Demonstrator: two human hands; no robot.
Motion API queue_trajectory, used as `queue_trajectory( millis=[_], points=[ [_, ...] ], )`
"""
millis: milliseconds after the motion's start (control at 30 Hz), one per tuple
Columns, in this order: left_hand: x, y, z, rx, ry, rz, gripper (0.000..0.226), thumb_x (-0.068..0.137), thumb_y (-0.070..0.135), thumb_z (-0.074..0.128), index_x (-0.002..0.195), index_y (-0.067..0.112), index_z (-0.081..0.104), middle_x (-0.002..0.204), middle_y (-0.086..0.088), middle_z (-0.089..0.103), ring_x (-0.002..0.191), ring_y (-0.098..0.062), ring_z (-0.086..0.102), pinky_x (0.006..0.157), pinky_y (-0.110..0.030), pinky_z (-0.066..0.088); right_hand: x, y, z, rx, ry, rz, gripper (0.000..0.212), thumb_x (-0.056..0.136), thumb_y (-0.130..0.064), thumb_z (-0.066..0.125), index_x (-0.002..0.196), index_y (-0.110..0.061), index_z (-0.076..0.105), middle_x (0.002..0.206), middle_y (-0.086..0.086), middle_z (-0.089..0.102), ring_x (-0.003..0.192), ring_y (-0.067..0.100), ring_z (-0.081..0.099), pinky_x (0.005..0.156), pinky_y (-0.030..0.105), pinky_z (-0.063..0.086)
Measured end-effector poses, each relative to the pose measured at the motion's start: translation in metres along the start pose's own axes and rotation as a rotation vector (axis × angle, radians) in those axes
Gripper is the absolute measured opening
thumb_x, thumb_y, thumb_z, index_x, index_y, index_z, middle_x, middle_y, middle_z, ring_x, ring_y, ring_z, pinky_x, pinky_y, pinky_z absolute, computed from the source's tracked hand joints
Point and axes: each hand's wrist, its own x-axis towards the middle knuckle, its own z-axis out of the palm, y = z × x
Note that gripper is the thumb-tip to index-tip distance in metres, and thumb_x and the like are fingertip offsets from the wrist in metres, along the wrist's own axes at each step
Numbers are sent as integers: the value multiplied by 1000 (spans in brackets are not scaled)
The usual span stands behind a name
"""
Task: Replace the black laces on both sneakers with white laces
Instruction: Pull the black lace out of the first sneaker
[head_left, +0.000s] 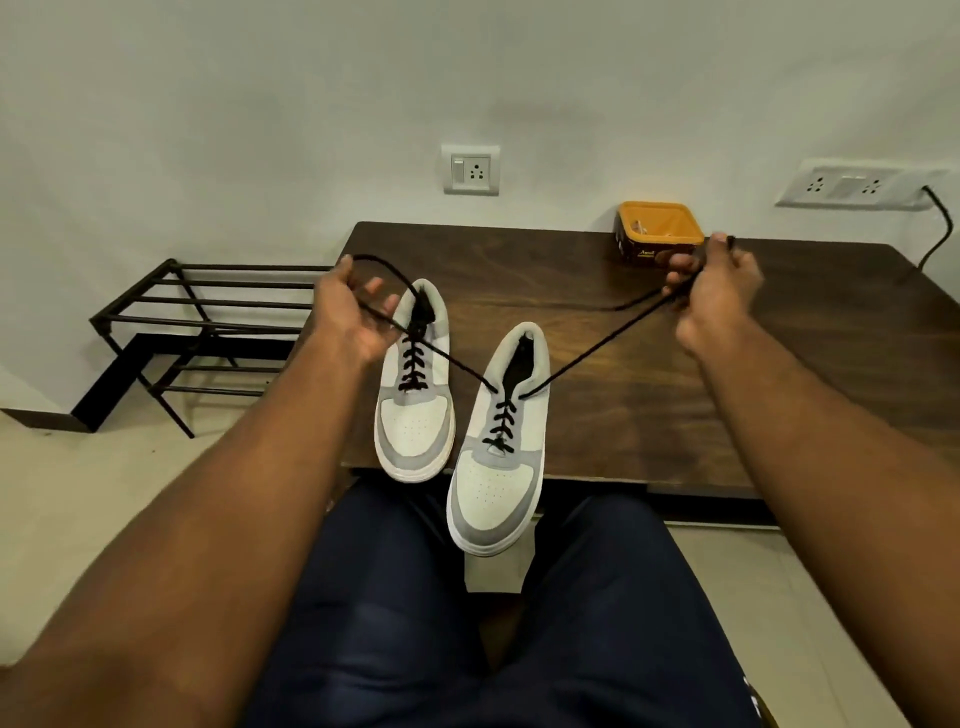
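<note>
A dark wooden surface (649, 364) stands against a pale wall, and the person sits at its near edge, legs in dark blue trousers (467, 623) reaching under it. To the left, on the floor, stands a black metal shoe rack (208, 322).

Two white and grey sneakers lie on the surface with their toes toward the person. The left sneaker (414, 415) rests near the surface's near left corner, its toe at the edge, and its black lace is laced through all its eyelets. The right sneaker (498, 467) lies just beside it, nearer the person, its toe sticking out past the near edge over the lap.

The black lace (587, 358) of the right sneaker is undone at the top, though it crosses the lower eyelets. Its two free ends run up and outward from the tongue, one to each hand, both raised off the surface.

The left hand (353, 312) is held above the left sneaker's heel, palm up, its fingers loosely curled round one end, which loops over the hand. The right hand (714, 291) is raised farther right, its fingers and thumb pinching the other end.

At the far edge, just behind the right hand, sits a small yellow and brown tub (655, 228), open on top. Two wall sockets are mounted behind, with a black cable (943, 228) plugged in at the right.
</note>
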Motion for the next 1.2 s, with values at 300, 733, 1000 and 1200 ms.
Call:
queue_trajectory(
  millis=[300, 733, 1000, 1200],
  points=[
    [-1, -56, -37, 1220, 57, 750, 68, 80, 36, 64, 144, 28, 41, 149, -4, 41, 134, -29, 41, 109, -52, 36, -25, 83, -43, -1578, -239, -303, 63, 90, -50, 57, 135, -8, 42, 138, 16, 42, 125, 36, 41, 99, 45, 39],
    [-23, -106, -35, 1647, -474, 662, 31, 84, 47, 68, 112, 42, 56, 99, 20, 66, 107, -6, 60, 113, -53, -7, -84, 117, 1, -1189, -853, -603, 17, 90, -34, 61, 82, -18, 63, 83, -5, 63, 84, 14, 51, 71, 30, 41],
    [-24, -127, -58, 1478, -247, 841, 20, 88, 46, 64, 107, 39, 65, 93, 19, 67, 104, -2, 61, 110, -31, -22, -99, 116, 15, -1415, -838, -536, 18, 97, -37, 50, 103, -30, 65, 117, -9, 54, 114, 18, 43, 104, 49, 30],
    [-23, -140, -68, 1355, -165, 866, 16, 92, 36, 62, 108, 32, 64, 90, 16, 69, 104, -6, 63, 116, -40, -17, -117, 115, 31, -1436, -876, -456, 20, 95, -39, 55, 108, -35, 69, 131, -11, 46, 123, 20, 35, 98, 47, 27]
  ],
)
